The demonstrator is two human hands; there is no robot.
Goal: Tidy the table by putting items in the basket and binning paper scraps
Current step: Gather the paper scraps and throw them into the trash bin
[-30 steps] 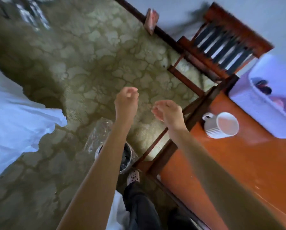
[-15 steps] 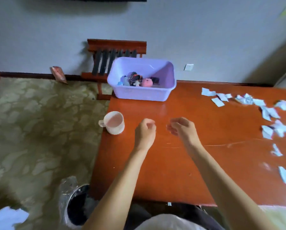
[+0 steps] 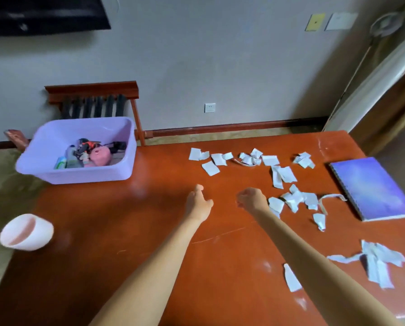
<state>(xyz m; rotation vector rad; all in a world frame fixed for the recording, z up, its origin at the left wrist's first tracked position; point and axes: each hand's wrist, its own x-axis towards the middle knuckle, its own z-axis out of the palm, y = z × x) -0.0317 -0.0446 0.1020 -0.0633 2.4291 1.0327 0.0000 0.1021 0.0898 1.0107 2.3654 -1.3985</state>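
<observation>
A lived-in room, likely a home. Patterned carpet (image 3: 6, 189) lies beside the polished wooden desk (image 3: 149, 231); a wooden chair (image 3: 91, 89) and a socket (image 3: 210, 107) sit against the plain wall (image 3: 220, 55)

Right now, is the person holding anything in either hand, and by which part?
Nothing is held. The left hand and the right hand hover above the table with fingers loosely curled and empty.
</observation>
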